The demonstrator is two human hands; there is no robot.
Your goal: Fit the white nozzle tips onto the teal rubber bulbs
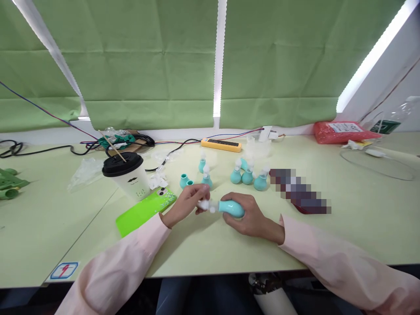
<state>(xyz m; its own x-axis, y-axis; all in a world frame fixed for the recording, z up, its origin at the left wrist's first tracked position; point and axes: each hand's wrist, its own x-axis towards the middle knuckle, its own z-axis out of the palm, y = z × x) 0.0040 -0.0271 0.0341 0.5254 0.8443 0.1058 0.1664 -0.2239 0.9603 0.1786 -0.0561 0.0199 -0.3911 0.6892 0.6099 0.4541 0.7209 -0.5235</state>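
Note:
My right hand [247, 214] is wrapped round a glossy teal squeeze bulb [232, 208], held on its side just above the table. A cloudy white nozzle piece [213, 206] extends from the bulb's left end. My left hand [190, 201] pinches the white tip of that nozzle piece between thumb and fingers; part of the tip is hidden by the fingers. Behind my left hand stand two open-necked teal bulbs [184, 180] and two with white nozzles fitted [206, 180]. Further right is a cluster of several teal bulbs [247, 176], most topped with white nozzles.
A bright green phone case [144, 212] lies left of my left forearm, beside a lidded paper cup [126, 175] with a stick. A blurred dark red item [300, 192] lies right. Behind are a yellow power strip [221, 145], cables and a red package [341, 132].

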